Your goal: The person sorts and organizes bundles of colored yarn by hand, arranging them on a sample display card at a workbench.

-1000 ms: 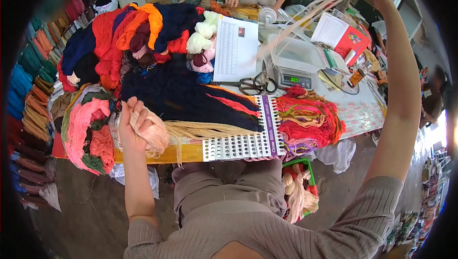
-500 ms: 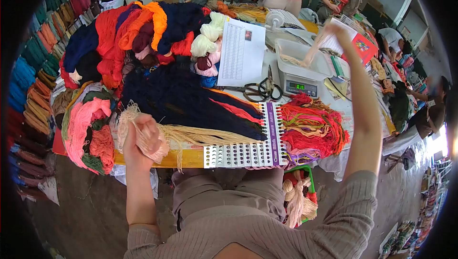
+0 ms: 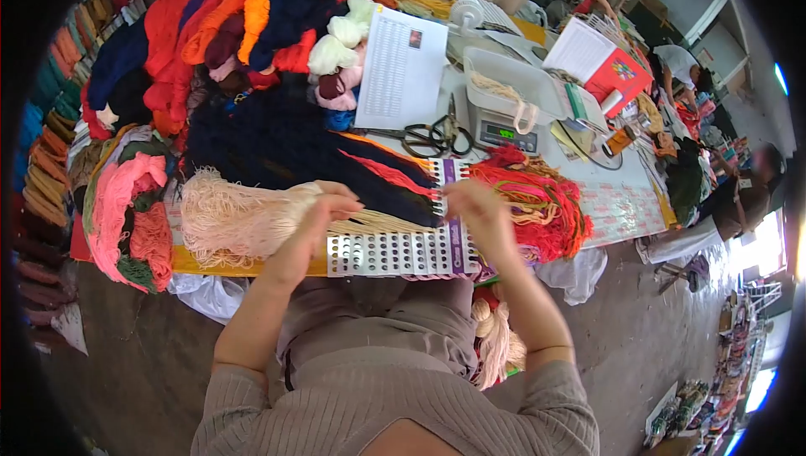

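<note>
Left hand (image 3: 323, 208) grips cream yarn bundle (image 3: 231, 221); right hand (image 3: 474, 204) pinches strand at punched card (image 3: 395, 250). Risk: loose strands snag neighbouring threaded yarns (image 3: 537, 200), tangle likely.

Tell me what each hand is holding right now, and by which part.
The left hand grips the pale pink yarn bundle at its near end. The right hand rests on the perforated card; no grip is visible.
</note>
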Motion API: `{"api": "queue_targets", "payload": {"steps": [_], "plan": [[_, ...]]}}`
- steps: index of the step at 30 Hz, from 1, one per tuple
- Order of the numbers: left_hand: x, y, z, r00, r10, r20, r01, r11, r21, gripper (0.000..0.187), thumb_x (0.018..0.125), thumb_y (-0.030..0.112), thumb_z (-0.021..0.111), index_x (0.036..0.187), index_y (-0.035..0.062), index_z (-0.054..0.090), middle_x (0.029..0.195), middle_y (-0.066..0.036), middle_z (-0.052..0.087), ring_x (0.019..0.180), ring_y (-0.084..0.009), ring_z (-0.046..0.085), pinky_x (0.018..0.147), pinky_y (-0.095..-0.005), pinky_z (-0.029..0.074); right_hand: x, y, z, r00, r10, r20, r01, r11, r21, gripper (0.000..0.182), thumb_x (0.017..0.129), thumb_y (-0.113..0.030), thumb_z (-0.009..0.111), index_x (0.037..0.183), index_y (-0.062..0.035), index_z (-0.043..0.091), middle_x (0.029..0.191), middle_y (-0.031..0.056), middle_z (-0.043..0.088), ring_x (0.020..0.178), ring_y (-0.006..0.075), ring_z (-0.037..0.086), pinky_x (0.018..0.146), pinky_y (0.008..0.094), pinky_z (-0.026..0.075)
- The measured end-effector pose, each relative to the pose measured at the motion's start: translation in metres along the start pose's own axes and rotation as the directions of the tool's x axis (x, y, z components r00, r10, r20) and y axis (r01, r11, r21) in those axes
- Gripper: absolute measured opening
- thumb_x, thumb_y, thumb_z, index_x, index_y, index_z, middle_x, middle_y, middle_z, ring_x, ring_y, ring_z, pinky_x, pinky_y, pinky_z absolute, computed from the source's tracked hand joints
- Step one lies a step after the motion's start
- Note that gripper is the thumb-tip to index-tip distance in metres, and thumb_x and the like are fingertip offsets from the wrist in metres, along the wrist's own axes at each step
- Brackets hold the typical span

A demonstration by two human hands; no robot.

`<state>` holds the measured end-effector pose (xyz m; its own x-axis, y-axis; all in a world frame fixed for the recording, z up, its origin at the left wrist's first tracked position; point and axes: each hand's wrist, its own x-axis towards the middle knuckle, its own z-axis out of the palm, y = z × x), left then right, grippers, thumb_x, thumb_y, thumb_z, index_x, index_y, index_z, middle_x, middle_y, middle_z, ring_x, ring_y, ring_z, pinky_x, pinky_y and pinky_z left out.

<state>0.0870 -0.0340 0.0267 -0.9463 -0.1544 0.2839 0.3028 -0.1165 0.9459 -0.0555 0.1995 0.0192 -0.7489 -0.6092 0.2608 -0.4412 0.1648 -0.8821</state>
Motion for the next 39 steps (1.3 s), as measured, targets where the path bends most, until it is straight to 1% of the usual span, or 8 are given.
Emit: {"api": "queue_targets", "payload": {"steps": [3,8,18,28,30,33,35,39], "plan": [[0.006,-0.007,0.028,0.996,-0.059,0.064,0.056,0.997,0.057,0.046,0.097,0.039,0.039,0.105,0.0,0.062,0.116,-0.007,0.046,0.099,-0.0155,0.052,0.085,-0.0299,0.044,-0.018,-0.031,0.061,0.989,-0.076,0.124,0.043,0.967,0.251,0.012,0.085,0.0,0.058,0.097,0.0036,0.06,0.088,0.0086,0.057,0.063,0.0112,0.058,0.054,0.0221,0.047],[-0.005,0.004,0.035,0.981,-0.191,0.031,0.192,0.98,-0.046,0.043,0.098,0.033,0.038,0.109,-0.0024,0.061,0.122,-0.008,0.046,0.102,-0.0151,0.051,0.087,-0.0249,0.042,-0.016,-0.037,0.092,0.987,-0.076,0.145,0.041,0.973,0.228,0.01,0.083,-0.003,0.061,0.091,0.0021,0.06,0.078,0.01,0.057,0.065,0.017,0.056,0.056,0.0281,0.044],[-0.009,-0.016,0.029,0.985,-0.174,-0.02,0.156,0.926,-0.345,0.044,0.095,0.038,0.045,0.108,-0.0028,0.058,0.115,-0.007,0.051,0.1,-0.0156,0.054,0.084,-0.028,0.046,-0.022,-0.024,0.083,0.989,-0.075,0.124,0.03,0.943,0.33,0.01,0.09,-0.007,0.056,0.086,0.003,0.057,0.083,0.0041,0.052,0.061,0.0085,0.051,0.053,0.0214,0.042],[-0.008,-0.027,0.026,0.988,-0.146,-0.047,0.132,0.967,-0.219,0.041,0.096,0.035,0.044,0.101,-0.0018,0.061,0.105,-0.008,0.056,0.094,-0.016,0.056,0.082,-0.0295,0.046,-0.025,-0.021,0.078,0.973,-0.031,0.23,-0.091,0.861,0.5,0.012,0.091,-0.008,0.054,0.093,0.0029,0.058,0.09,0.0064,0.055,0.068,0.011,0.058,0.058,0.0224,0.046],[-0.006,-0.033,0.018,0.99,-0.028,-0.137,-0.018,0.946,-0.324,0.04,0.096,0.035,0.043,0.099,-0.0017,0.06,0.097,-0.01,0.058,0.089,-0.0171,0.057,0.079,-0.0298,0.047,-0.024,-0.026,0.071,0.966,0.038,0.257,-0.161,0.864,0.478,0.011,0.091,-0.005,0.053,0.097,0.0016,0.059,0.093,0.0062,0.059,0.072,0.0103,0.06,0.06,0.0221,0.048],[-0.004,-0.023,0.003,0.996,-0.033,-0.081,-0.023,0.798,-0.602,0.048,0.096,0.042,0.038,0.101,-0.0013,0.058,0.093,-0.013,0.06,0.078,-0.0194,0.059,0.067,-0.032,0.051,-0.016,0.002,0.035,0.965,0.177,0.192,-0.229,0.928,0.293,0.02,0.092,-0.007,0.048,0.107,-0.002,0.061,0.091,0.0052,0.064,0.073,0.0106,0.062,0.061,0.0225,0.048],[-0.006,-0.021,-0.009,0.996,-0.072,-0.056,0.01,0.693,-0.721,0.048,0.097,0.042,0.034,0.104,0.0019,0.058,0.092,-0.013,0.059,0.07,-0.0188,0.058,0.057,-0.0298,0.051,-0.004,0.031,0.0,0.967,0.251,-0.044,-0.232,0.939,0.254,0.02,0.093,-0.016,0.052,0.107,-0.0052,0.06,0.083,0.0035,0.064,0.07,0.0102,0.064,0.057,0.0201,0.045],[-0.006,-0.022,-0.018,0.999,-0.045,-0.014,0.018,0.636,-0.771,0.047,0.097,0.042,0.032,0.104,0.0028,0.058,0.09,-0.012,0.057,0.068,-0.0176,0.057,0.059,-0.0299,0.05,0.032,0.121,-0.093,0.86,0.254,-0.442,-0.189,0.964,0.186,0.025,0.092,-0.013,0.051,0.113,-0.0003,0.051,0.104,0.0097,0.063,0.067,0.0136,0.064,0.052,0.0193,0.044]]}}
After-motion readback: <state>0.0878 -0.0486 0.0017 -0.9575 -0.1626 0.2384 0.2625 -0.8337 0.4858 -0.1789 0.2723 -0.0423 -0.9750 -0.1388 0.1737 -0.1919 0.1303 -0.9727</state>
